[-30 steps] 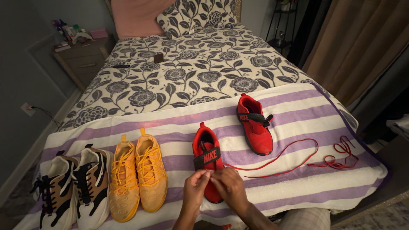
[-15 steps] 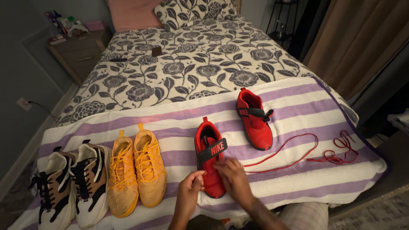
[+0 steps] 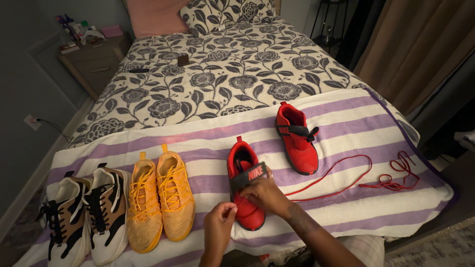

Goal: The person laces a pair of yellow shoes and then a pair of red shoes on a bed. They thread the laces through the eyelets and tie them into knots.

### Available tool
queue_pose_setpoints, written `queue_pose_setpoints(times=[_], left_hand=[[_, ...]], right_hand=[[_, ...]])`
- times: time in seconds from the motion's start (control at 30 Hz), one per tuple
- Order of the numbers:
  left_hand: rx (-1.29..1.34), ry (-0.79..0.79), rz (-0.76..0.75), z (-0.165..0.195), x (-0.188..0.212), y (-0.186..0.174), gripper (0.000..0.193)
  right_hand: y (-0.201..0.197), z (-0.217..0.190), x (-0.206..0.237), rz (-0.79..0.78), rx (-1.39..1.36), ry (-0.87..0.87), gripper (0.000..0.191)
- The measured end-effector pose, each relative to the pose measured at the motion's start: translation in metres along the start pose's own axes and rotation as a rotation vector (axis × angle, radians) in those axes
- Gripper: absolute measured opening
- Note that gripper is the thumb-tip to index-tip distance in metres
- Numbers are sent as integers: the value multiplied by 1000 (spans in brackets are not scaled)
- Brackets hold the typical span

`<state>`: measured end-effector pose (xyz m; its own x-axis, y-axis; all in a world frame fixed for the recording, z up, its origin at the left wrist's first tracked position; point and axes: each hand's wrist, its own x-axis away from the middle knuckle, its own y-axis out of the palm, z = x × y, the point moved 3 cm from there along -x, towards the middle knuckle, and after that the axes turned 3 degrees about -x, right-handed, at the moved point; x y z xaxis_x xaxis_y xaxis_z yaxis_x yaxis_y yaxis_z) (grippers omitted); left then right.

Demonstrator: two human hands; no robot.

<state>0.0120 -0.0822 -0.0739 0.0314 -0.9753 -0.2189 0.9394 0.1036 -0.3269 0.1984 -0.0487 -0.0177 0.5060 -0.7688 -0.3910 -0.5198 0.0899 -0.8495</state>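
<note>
A red shoe (image 3: 242, 165) with a dark strap lies on the striped blanket (image 3: 346, 118) in front of me. My right hand (image 3: 267, 195) covers its front part, fingers curled at the lacing area. Just left of the toe, my left hand (image 3: 220, 222) is pinched shut, apparently on a lace end that is too small to see clearly. A long red lace (image 3: 346, 185) trails from under my right hand out to the right, ending in a loose tangle. The second red shoe (image 3: 297, 138) lies farther back on the right, apart from both hands.
A pair of orange shoes (image 3: 158, 198) and a pair of white, tan and black shoes (image 3: 84, 212) stand at the left on the blanket. The flowered bedspread (image 3: 222, 74) stretches behind, with a nightstand (image 3: 94, 57) at the far left and a curtain (image 3: 420, 44) at the right.
My left hand has drawn away from the shoe's toe, down and to the left. My right hand stays on the shoe's front. The view has shifted slightly.
</note>
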Motion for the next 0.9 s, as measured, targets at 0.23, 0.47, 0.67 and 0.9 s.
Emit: queue_pose_setpoints(times=[0.23, 0.47, 0.67, 0.9], left_hand=[[-247, 251, 99, 17, -1, 1, 9], [-294, 327, 146, 20, -2, 10, 9], [-182, 364, 182, 21, 2, 12, 8], [-185, 325, 185, 16, 1, 14, 8]], right_hand=[[-1, 4, 1, 0, -168, 62, 10], [3, 4, 0, 10, -197, 96, 9], [3, 4, 2, 26, -248, 109, 10], [4, 4, 1, -12, -267, 162, 9]])
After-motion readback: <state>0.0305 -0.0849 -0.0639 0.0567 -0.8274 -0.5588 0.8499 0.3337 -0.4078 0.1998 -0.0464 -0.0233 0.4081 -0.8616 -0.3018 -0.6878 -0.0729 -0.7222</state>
